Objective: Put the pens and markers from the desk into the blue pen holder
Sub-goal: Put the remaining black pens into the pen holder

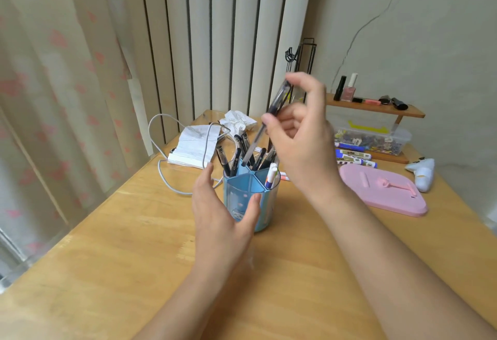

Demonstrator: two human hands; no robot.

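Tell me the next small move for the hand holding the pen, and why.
Probably lower the clear-barrelled black pen into the blue plastic pen holder: the right hand holds it tilted, tip just above the back compartment, while the left hand steadies the holder.

text: none legible | markers (354, 155) by the shelf: label print blurred (too small to read)

The pen holder (251, 197) is translucent blue with a small white cartoon print low on its front. The table (134, 245) is pale honey wood with faint grain. A pink tray (382, 191) lies flat. The curtain (53, 70) is cream, dotted with pink shapes. The cable (161, 157) is white.
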